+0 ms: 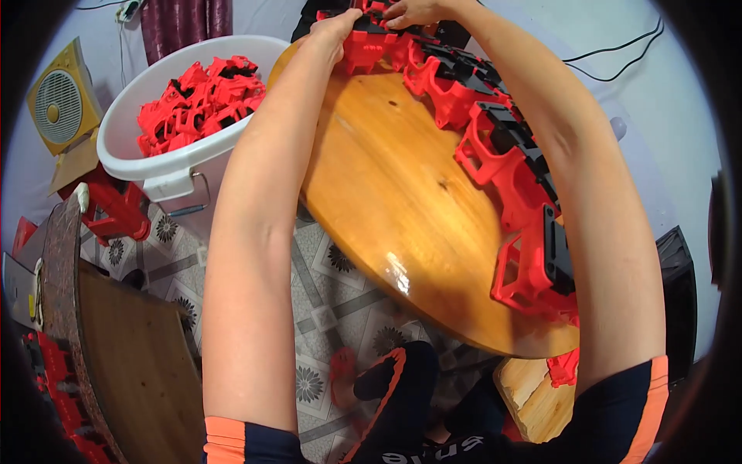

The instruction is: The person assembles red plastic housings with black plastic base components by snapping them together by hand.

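Note:
Both my arms reach to the far end of the wooden table. There my left hand (337, 32) grips the left side of a red plastic housing with black parts (365, 51), its thumb near the top. My right hand (417, 12) is bent over the same housing from the right, fingertips closed at its upper part; what they pinch is too small to make out. A row of similar red-and-black housings (495, 147) curves along the table's right side toward me. The closest housing (533, 267) is partly covered by my right forearm.
The oval wooden table (379, 178) fills the middle. To its left stands a white tub (174, 185) heaped with red parts (201, 100). A yellow fan (62, 104) is behind it. More housings (62, 387) line a brown surface at lower left. Black cables (618, 69) hang at right.

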A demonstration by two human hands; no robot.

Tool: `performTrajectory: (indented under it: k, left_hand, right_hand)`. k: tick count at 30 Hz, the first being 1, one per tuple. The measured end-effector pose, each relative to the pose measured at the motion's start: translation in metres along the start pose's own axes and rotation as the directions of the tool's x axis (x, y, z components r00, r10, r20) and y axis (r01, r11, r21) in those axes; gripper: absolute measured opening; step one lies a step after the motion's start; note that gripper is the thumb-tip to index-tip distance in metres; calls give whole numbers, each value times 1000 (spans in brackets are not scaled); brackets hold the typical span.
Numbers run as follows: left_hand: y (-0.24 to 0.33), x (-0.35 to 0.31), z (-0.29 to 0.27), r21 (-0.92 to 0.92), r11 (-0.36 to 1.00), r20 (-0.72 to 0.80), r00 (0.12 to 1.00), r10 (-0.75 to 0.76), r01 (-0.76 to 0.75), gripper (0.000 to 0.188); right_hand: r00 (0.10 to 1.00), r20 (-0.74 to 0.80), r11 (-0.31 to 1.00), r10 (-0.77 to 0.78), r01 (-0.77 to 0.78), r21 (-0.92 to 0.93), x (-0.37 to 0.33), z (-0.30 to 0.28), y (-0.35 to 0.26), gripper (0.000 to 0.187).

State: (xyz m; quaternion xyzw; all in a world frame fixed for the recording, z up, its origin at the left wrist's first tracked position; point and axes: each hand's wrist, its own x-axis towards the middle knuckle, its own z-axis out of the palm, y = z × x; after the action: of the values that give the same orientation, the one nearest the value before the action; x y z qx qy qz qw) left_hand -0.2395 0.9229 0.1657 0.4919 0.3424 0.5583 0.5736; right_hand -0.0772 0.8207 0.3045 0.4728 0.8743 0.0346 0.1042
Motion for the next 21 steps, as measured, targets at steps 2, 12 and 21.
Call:
performTrajectory:
  k: [2,12,21]
  left_hand:
    - [8,4,37,53,999,-37,999,1,1,87]
    - [11,-51,24,180,984,-236,970,50,-7,110]
    - [75,-417,77,221,228,541,314,780,-948,66]
  right_hand:
    - [958,93,940,271,-284,189,-5,-20,32,60]
    - [959,-281,991,27,-63,-121,-178,-77,-101,60]
    - [877,-371,950,306,-304,66,-435,14,-206,68]
